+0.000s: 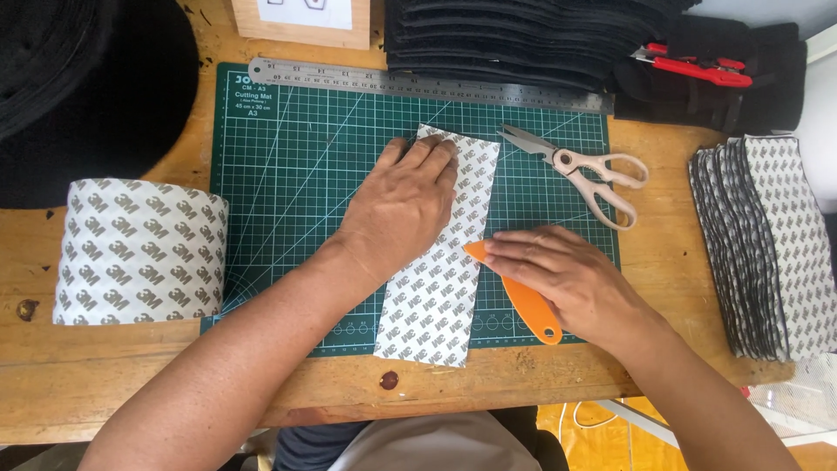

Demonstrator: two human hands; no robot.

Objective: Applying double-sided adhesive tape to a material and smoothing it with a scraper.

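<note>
Backing-paper strip (433,288), white with grey repeating print, lies slantwise on the green cutting mat (288,166); left hand (401,205) presses flat, fingers spread, on its upper end, right hand (571,275) grips an orange scraper (523,301) at its right edge.

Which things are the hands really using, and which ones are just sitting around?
In use:
- left hand pressing flat on the patterned strip
- right hand holding the orange scraper against the strip
- green cutting mat underneath

Just lying about:
- scissors
- steel ruler
- big patterned roll
- stack of cut pieces
- red-handled tool
</note>
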